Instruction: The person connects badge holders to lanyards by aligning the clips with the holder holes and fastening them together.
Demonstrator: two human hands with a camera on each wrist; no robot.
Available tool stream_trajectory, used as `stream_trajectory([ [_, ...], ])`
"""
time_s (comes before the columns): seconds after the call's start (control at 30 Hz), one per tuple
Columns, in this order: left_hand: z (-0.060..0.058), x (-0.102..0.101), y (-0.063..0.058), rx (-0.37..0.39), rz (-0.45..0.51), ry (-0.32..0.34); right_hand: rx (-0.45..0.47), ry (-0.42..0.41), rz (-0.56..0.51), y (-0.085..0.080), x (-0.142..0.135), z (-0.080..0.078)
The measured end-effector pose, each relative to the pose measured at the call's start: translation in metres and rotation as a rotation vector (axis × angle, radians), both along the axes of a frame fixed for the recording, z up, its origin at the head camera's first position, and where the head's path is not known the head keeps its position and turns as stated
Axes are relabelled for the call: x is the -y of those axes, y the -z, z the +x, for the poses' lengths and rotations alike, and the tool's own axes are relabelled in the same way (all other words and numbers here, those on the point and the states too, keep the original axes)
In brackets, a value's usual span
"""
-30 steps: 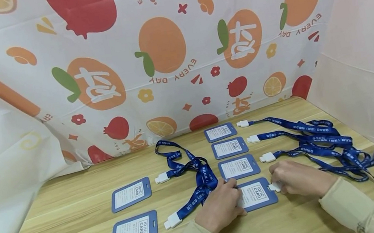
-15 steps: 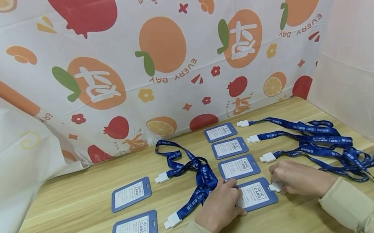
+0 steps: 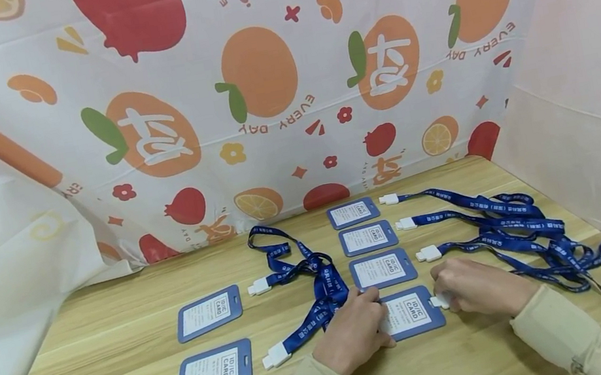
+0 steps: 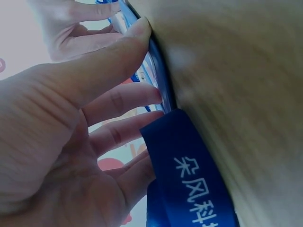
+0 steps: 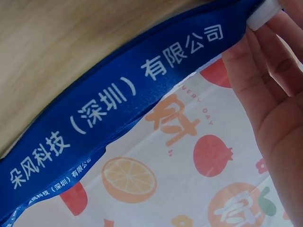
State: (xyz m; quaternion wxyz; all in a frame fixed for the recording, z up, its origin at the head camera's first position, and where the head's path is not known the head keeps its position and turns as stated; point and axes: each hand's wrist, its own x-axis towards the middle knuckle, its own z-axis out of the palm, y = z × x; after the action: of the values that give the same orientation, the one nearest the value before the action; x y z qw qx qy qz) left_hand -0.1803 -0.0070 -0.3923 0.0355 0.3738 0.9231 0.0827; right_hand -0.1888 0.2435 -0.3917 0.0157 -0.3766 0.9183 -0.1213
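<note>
In the head view my left hand grips the left end of the nearest blue ID card holder in the right column, thumb on its near edge and fingers at the far edge. The holder lies on the table, slot end to the right. Right beside that slot, my right hand pinches the white plastic clip of a blue lanyard. The clip's tip is close at the slot; the fingers hide the rest of it. In the left wrist view a lanyard strap hangs close beside the left fingers.
Three more card holders line up behind, each facing a lanyard clip. Two other holders lie at the left, with two lanyards tangled in the middle. A fruit-print cloth hangs behind the wooden table.
</note>
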Motion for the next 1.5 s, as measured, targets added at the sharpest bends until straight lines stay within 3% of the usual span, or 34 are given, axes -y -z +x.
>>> stream_trajectory([
  [1.5,0.0008,-0.002,-0.0022,-0.006,-0.015,-0.011,0.001,0.007,0.037,-0.002,0.002,-0.0014],
])
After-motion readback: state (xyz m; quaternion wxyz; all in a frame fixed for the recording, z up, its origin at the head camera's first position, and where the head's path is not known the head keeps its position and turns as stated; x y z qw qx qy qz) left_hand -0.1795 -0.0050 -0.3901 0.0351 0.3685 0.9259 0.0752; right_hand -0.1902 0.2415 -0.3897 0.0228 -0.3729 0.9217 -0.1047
